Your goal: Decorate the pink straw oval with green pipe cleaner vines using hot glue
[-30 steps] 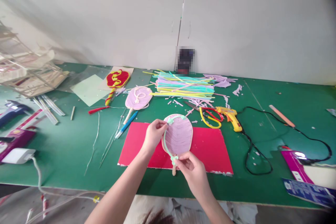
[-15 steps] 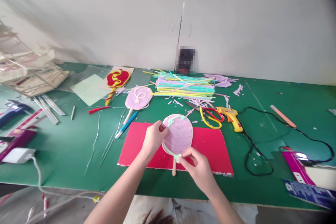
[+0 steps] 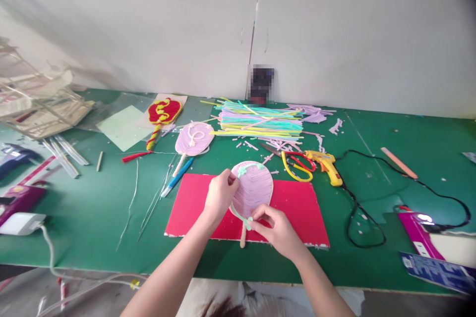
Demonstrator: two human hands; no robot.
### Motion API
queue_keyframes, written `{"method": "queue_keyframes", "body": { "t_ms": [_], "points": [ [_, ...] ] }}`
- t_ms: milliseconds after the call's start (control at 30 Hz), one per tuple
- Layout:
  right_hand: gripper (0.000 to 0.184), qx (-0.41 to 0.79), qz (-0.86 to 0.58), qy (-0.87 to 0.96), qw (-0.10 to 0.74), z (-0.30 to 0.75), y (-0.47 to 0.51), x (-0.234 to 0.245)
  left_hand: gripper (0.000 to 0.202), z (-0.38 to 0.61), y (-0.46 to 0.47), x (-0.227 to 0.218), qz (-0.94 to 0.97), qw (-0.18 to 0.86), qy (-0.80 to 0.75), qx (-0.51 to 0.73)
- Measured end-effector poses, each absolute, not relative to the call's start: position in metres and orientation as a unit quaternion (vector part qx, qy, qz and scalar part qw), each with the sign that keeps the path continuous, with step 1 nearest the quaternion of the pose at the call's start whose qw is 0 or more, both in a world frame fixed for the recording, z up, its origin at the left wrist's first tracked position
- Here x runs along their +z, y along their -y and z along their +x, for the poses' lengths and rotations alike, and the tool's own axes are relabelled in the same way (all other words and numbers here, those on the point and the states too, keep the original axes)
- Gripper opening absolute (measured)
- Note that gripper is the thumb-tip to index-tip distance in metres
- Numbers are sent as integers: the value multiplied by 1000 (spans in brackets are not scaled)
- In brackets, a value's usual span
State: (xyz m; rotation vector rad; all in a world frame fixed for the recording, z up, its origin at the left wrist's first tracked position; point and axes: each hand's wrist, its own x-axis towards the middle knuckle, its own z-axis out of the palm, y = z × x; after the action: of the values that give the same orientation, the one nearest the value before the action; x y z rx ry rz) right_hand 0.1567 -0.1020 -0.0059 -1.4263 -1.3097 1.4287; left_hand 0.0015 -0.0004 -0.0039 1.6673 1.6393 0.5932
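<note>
A round lilac hand fan (image 3: pixel 255 189) with a pale wooden handle (image 3: pixel 243 236) lies on a red board (image 3: pixel 297 208). Green pipe-cleaner flowers (image 3: pixel 242 171) and a stem sit along its upper edge. At the fan's left edge my left hand (image 3: pixel 220 193) is closed in a pinch on the green pipe cleaner running there, its fingertips partly hidden. Near the base of the handle, my right hand (image 3: pixel 275 230) pinches the lower end of that green pipe cleaner (image 3: pixel 248 223), which has a small flower shape.
Scissors (image 3: pixel 297 166) and a yellow glue gun (image 3: pixel 327 166) lie right of the fan. Behind are bundled coloured pipe cleaners (image 3: pixel 260 121), another lilac fan (image 3: pixel 194 139) and a red fan (image 3: pixel 163 111). A blue pen (image 3: pixel 178 177) lies left; a black cord (image 3: pixel 351 218) loops right.
My right hand has shifted slightly left with the lower green end, and the handle's lower tip sits a little further left. My left hand keeps its pinch.
</note>
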Motion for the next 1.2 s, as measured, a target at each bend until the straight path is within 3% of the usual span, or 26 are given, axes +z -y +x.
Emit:
{"method": "queue_keyframes", "body": {
  "t_ms": [767,1200],
  "points": [
    [22,581,-551,469,375,166,103,-6,16,-2,3,-5,692,332,-595,236],
    [25,550,-637,454,292,199,90,9,11,-5,7,-12,693,359,-562,276]
  ]
}}
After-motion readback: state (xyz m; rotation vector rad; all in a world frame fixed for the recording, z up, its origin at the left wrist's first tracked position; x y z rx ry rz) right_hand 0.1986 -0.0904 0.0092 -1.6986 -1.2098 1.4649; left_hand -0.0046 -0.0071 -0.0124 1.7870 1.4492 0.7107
